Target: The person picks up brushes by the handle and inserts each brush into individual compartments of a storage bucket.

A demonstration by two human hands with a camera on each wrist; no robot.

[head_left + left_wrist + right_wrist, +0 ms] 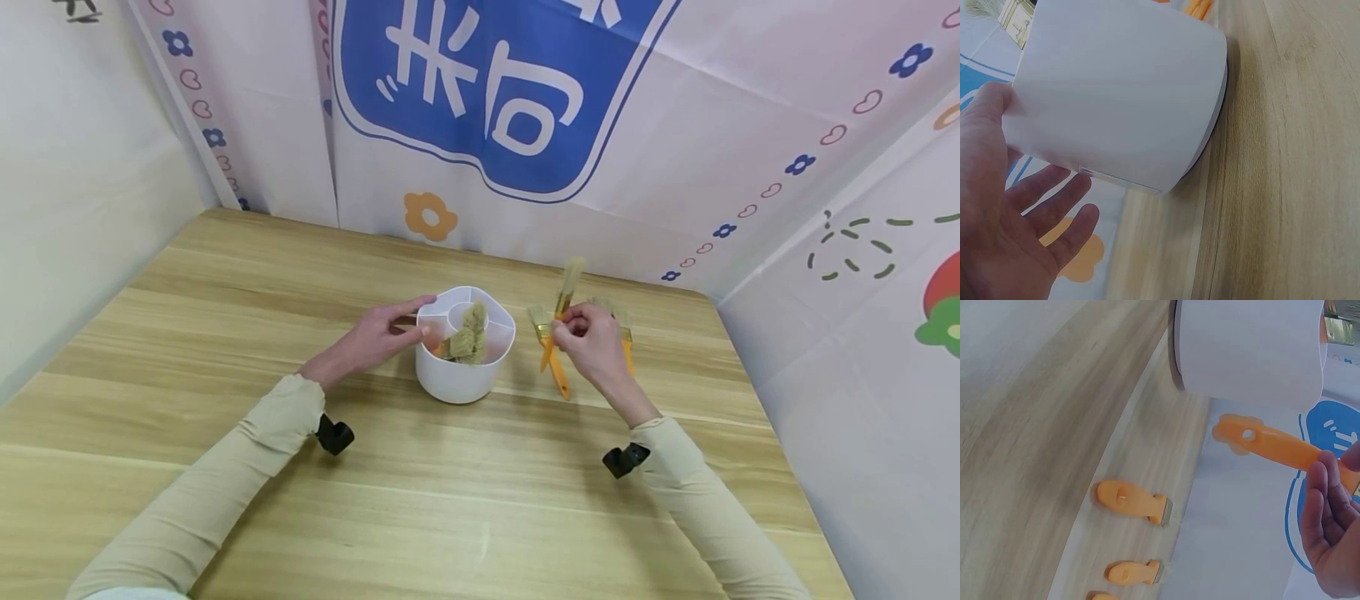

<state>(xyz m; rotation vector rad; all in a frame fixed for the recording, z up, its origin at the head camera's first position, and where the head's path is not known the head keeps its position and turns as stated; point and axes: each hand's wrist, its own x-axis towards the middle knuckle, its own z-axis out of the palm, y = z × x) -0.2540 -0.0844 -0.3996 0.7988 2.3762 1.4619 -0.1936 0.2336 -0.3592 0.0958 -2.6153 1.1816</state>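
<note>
A white round divided organizer (457, 382) stands on the wooden table, with several bristle paintbrushes (468, 342) leaning inside it. At its left side my left hand (375, 335) grips the rim between thumb and fingers; in the left wrist view the thumb is at the rim and the other fingers spread along the wall (1122, 94). To the organizer's right, my right hand (592, 340) pinches a paintbrush (572, 279) near its ferrule, bristles up. Its orange handle (1282, 449) points down, above the table in the right wrist view.
More orange-handled paintbrushes lie on the table beside and beyond the right hand: one (559, 377) left of it, others (628, 354) partly hidden behind it. A printed white backdrop (637, 225) closes off the table's far edge, with white walls at both sides.
</note>
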